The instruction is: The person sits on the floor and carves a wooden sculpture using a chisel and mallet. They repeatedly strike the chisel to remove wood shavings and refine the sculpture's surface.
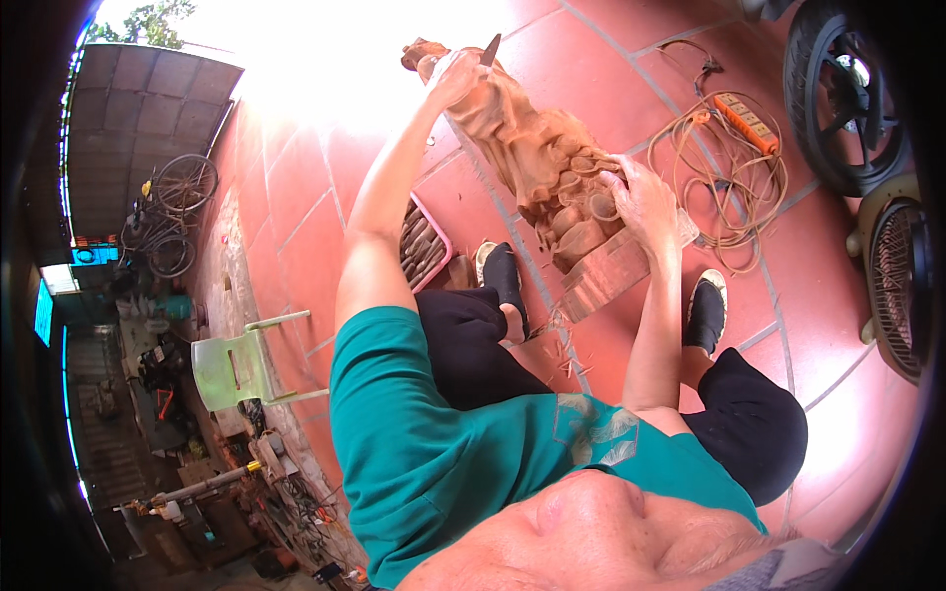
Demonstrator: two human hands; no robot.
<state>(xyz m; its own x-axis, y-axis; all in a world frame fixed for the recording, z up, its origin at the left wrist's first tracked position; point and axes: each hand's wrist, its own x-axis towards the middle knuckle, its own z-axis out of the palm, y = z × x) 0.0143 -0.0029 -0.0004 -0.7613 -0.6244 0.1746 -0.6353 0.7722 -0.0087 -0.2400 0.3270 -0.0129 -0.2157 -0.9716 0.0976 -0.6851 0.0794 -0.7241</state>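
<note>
A long reddish-brown wood carving (537,148) lies slanted across the floor in front of me, its far end narrow and its near end a square block base. Folds and rounded shapes are cut into its surface. My left hand (456,81) is closed around the far, narrow part. A dark pointed piece (490,50) sticks up beside that hand; I cannot tell if it is a tool or part of the carving. My right hand (642,202) grips the right side of the carving just above the base, fingers curled over the rounded shapes.
A pink-rimmed tray (442,229) of rod-like tools sits left of the carving. Wood chips (564,357) lie between my feet. To the right are an orange power strip (746,122) with coiled cord, a wheel (845,98) and a fan (895,276). A green chair (232,371) stands left.
</note>
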